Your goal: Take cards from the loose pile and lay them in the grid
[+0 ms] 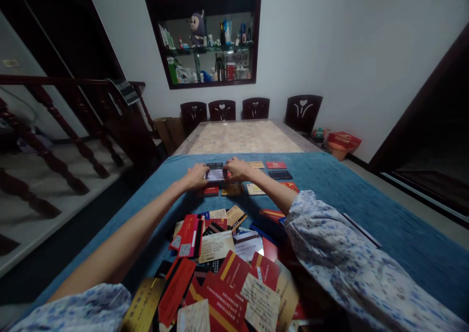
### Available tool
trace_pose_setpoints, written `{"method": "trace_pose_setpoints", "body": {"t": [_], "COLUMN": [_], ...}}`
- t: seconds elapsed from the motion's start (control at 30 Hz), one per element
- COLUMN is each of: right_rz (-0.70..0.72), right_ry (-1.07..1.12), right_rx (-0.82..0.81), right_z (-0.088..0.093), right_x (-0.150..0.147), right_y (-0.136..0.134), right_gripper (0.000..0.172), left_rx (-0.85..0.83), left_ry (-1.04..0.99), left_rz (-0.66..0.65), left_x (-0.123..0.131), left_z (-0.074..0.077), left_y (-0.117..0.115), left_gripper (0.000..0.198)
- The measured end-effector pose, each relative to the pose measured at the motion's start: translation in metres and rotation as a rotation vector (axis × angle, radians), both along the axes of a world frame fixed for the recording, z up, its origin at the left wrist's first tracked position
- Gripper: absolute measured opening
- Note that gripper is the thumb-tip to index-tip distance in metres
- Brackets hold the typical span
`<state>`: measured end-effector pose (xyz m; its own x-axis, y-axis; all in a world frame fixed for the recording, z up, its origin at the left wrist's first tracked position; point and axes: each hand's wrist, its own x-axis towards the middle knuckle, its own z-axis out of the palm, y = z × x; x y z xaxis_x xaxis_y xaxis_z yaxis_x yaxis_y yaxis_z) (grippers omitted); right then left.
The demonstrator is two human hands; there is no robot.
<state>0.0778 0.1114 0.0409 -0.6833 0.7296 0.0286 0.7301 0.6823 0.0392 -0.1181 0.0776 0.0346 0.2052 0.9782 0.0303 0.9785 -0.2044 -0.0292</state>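
A pale card [216, 176] lies flat or just above the blue cloth, between my two hands. The closed fingers of my left hand [198, 176] are at its left edge, and my right hand [236, 170] pinches near its right edge. Right behind it is a black card [214, 165]. Nearby in rows are a red card [210, 191], a cream card [255, 189], a dark card [280, 175] and another red card [276, 165]. My right forearm partly covers these rows. Closer to me spreads a loose, overlapping heap of cards [216, 246] in red, gold and white.
A blue cloth [146, 195] covers the near part of the long table [249, 135]. Dark chairs [303, 111] stand around its far end. On the left runs a wooden railing [66, 119]; a red bag [342, 140] sits on the floor at right.
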Motion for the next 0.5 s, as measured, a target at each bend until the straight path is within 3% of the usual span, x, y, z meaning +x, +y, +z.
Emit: {"method": "trace_pose_setpoints", "body": {"t": [0.23,0.5], "right_rz": [-0.003,-0.01], "right_ry": [-0.02,-0.05], "right_rx": [-0.003,-0.038], "right_z": [-0.011,-0.02], "right_x": [-0.02,-0.034], "right_y": [0.024,0.035], "right_gripper": [0.038,0.038], "left_rx": [0.018,-0.01], "left_ry": [-0.069,-0.011], "left_rz": [-0.058,-0.043], "left_x": [-0.02,-0.028], "left_z": [-0.011,-0.023], "left_y": [0.024,0.034], "left_gripper": [0.039,0.038]}}
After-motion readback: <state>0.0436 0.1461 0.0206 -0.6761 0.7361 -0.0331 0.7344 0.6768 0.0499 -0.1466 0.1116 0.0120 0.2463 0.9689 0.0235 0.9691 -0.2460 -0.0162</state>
